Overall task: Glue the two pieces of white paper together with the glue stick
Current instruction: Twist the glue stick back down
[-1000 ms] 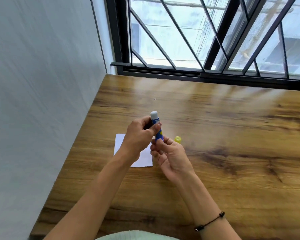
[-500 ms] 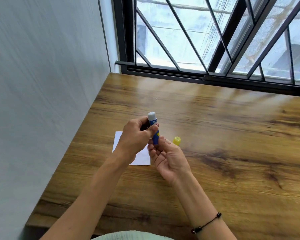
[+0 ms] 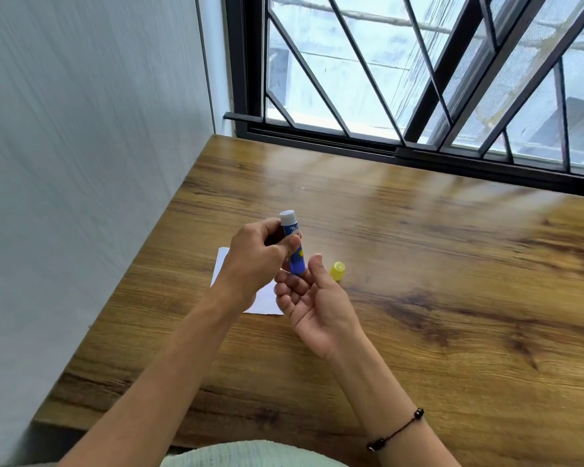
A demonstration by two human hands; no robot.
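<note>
My left hand (image 3: pixel 255 261) is shut on a blue glue stick (image 3: pixel 296 259), which stands upright and uncapped, its white glue tip pointing up. My right hand (image 3: pixel 317 305) is just below it, palm up with fingers apart; the thumb stands clear of the stick and the fingertips are near its base. White paper (image 3: pixel 267 299) lies flat on the wooden table (image 3: pixel 435 264) under my hands, mostly hidden by my left hand, so I cannot tell if it is one sheet or two. The yellow cap (image 3: pixel 337 270) stands on the table just right of my hands.
A grey wall (image 3: pixel 81 163) runs along the table's left edge. A black-framed window with bars (image 3: pixel 418 139) borders the far edge. A black cord bracelet (image 3: pixel 395 429) is on my right wrist.
My right hand has let go of the stick's base, its thumb and fingers now spread. The left hand still grips the stick. The view has shifted slightly.
</note>
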